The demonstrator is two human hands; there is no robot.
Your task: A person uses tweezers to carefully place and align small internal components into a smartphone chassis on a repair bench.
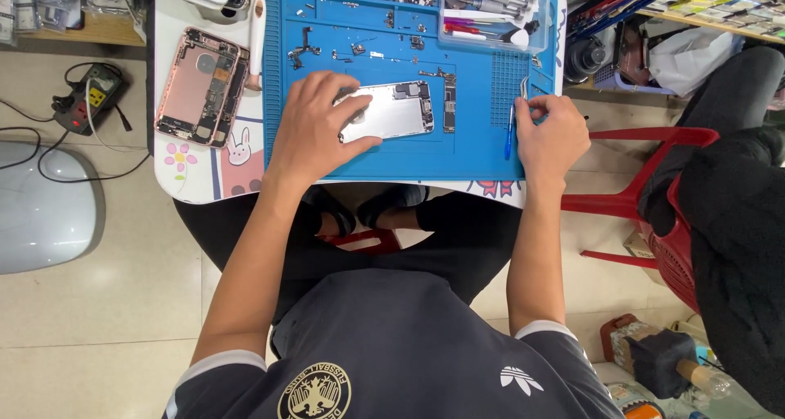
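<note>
An opened silver phone housing (pixel 392 112) lies on a blue work mat (pixel 409 161). My left hand (pixel 315 125) rests on the housing's left end, fingers spread and pressing it flat. My right hand (pixel 552 133) sits at the mat's right edge, fingertips touching metal tweezers (pixel 523 88) and close to a blue-handled screwdriver (pixel 509 133) that lies on the mat. Small screws and flex parts (pixel 327 51) are scattered above the housing.
A rose-coloured opened phone body (pixel 200 88) lies on the white table left of the mat. A clear tray of tools (pixel 491 10) sits at the mat's top right. A red plastic chair (pixel 654 190) with another person stands at the right. A power strip (pixel 90 96) is on the floor left.
</note>
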